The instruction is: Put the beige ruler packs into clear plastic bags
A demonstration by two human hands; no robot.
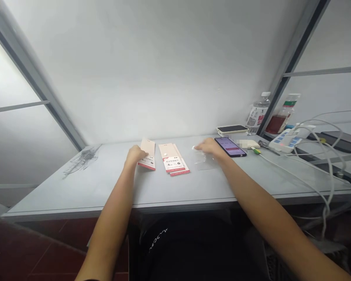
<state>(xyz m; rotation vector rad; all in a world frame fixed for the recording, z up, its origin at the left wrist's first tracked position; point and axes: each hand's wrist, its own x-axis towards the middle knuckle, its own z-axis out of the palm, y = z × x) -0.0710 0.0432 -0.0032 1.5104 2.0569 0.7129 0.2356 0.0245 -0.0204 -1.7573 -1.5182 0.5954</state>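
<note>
My left hand [135,155] is closed on a cream card packet [148,148] with printed text and a red lower edge. Its thumb lies across the front, and the packet tilts up from the table. Just to the right, more card packets [172,156] of the same kind lie overlapping, slightly fanned. My right hand [208,147] has its fingers pinched at the top of a clear plastic piece [205,163] resting on the table. A small white spot shows at those fingertips; what it is I cannot make out.
Right of my right hand lies a lit phone [230,146], with another phone [232,128] behind it. A water bottle [257,113], a bottle of red liquid [282,115], a power strip [291,138] and loose white cables [298,175] crowd the right side. A white wall [163,78] stands behind.
</note>
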